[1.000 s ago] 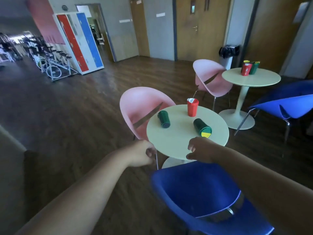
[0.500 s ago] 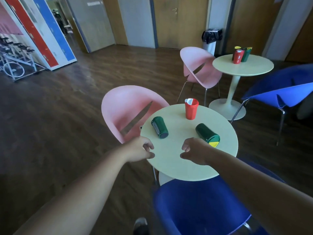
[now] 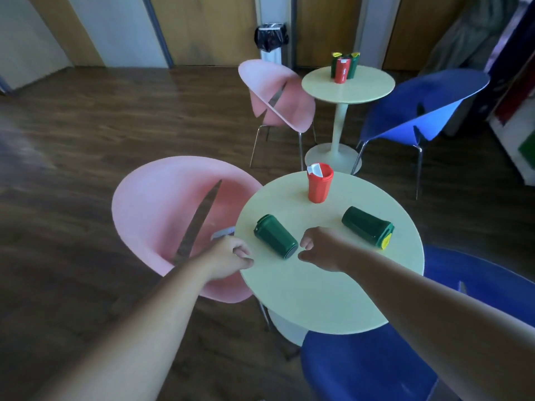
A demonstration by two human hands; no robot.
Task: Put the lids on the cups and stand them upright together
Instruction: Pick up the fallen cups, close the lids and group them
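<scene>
On the round pale table (image 3: pixel 318 290) a red cup (image 3: pixel 319 184) stands upright with a white piece in its mouth. Two green cups lie on their sides: one (image 3: pixel 275 236) at the left between my hands, one with a yellow lid (image 3: pixel 367 227) at the right. My left hand (image 3: pixel 228 257) hovers at the table's left edge, fingers loosely curled, holding nothing. My right hand (image 3: pixel 321 248) hangs just right of the left green cup, fingers also curled and empty. A small pale object (image 3: pixel 221 234) lies on the pink chair seat by my left hand.
A pink chair (image 3: pixel 173 215) stands left of the table and a blue chair (image 3: pixel 376 366) is under my arms. Farther back a second round table (image 3: pixel 347 85) holds several upright cups (image 3: pixel 343 68), with a pink chair (image 3: pixel 278 96) and a blue chair (image 3: pixel 419 111) beside it.
The view has come closer to the table and tipped down. Both hands have moved forward, now flanking the left green cup. The cups have not moved.
</scene>
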